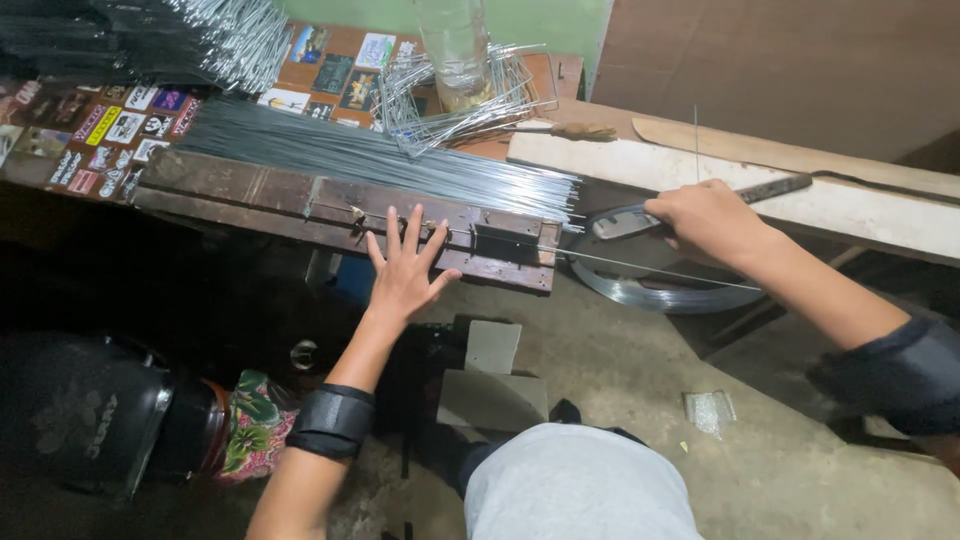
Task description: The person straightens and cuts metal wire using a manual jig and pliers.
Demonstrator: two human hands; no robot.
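Note:
My left hand (405, 268) lies flat with fingers spread on a dark wooden jig board (250, 195), pressing near a thin steel wire (640, 268) that runs along its front edge. My right hand (708, 215) is closed on the handle of a lever cutter (628, 221) at the board's right end. The wire stretches from the jig rightward across a coil of wire (660, 292) on the floor. A bundle of straight cut wires (380, 158) lies on the board behind my left hand.
Bent wire frames (455, 100) pile around a clear plastic bottle (455, 45) on a sticker-covered table (110, 135). More wire pieces (225, 40) are heaped at the top left. A pale plank (800, 190) runs right. A dark helmet (85, 420) sits lower left.

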